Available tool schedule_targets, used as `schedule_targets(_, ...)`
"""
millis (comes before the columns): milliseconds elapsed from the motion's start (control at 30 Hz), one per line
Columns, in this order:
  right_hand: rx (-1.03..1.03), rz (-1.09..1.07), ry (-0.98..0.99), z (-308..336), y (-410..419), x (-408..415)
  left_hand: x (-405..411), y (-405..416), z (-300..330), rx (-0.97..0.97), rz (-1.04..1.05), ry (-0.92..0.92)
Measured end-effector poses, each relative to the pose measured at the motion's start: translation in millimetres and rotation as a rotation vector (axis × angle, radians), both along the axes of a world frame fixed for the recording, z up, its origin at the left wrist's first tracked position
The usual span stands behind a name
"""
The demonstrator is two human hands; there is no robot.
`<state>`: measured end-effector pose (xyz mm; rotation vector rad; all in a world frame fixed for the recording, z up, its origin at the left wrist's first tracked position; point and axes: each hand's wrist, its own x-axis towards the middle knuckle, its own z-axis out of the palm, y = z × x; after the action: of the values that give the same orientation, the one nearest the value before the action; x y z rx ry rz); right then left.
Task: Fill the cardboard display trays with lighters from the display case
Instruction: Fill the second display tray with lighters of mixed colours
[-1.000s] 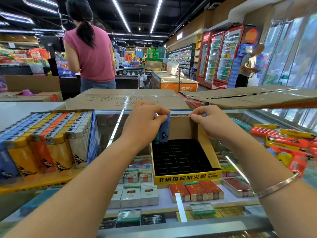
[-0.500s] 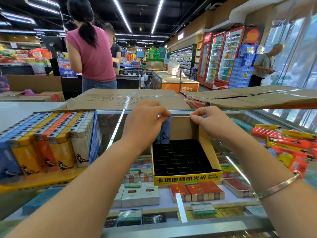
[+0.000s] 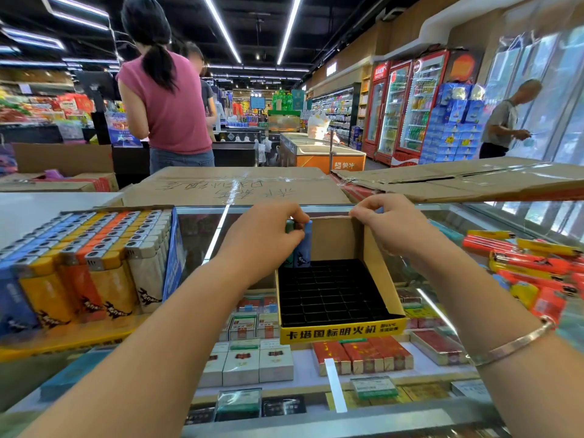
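- The left hand [image 3: 267, 240] grips the tops of two upright lighters, a blue lighter [image 3: 304, 245] and a green lighter [image 3: 289, 248] half hidden behind the knuckles, at the rear left corner of the cardboard display tray [image 3: 343, 330]. Their bases stand at the back row of the black slot grid [image 3: 328, 295]; I cannot tell whether they are fully seated.
- The right hand [image 3: 390, 226] pinches the top edge of the tray's back wall [image 3: 335, 238] between fingertips and thumb, apparently to steady it.
- The tray stands on the glass surface [image 3: 398, 273] of the display case, nearly all its slots still empty, so the filling looks barely begun.
- The loose lighters [image 3: 534, 263], red, yellow and orange, lie in a heap on the glass to the right, well apart from the tray; the next ones likely come from there.
- Handling, as a judgement: each lighter is light, rigid and smooth plastic with a metal cap. A pinch near the cap keeps it vertical and leaves the base free to find its slot. Two or three at once look manageable; more may splay.
- The tray is thin card and probably flexes or slides on glass when pushed, so holding the back wall makes sense.
- A full tray [image 3: 85, 263] of blue, yellow, orange and white lighters sits at the left.
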<state>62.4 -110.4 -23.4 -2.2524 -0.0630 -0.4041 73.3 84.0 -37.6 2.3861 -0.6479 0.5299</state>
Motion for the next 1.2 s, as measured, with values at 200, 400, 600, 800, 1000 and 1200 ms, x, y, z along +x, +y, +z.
schedule_targets(200,0.862,0.088,-0.092,19,-5,-7,-6,-1,-3,0.001,-0.029,-0.057)
schedule_targets(400,1.064,0.379,0.104,18,9,-10,-21,-14,1,-0.107,-0.231,-0.148)
schedule_targets(600,1.099,0.531,0.112,15,15,-13,-25,-15,7,-0.37,-0.297,-0.123)
schedule_targets(800,0.706,0.281,-0.076,14,11,-9,-20,-5,17,-0.524,-0.22,-0.078)
schedule_targets(1000,0.443,-0.036,-0.151,11,-1,0,-14,6,21,-0.429,-0.162,-0.054)
schedule_targets(1200,0.136,0.07,0.134,2,5,-1,-12,5,13,-0.193,-0.134,-0.122)
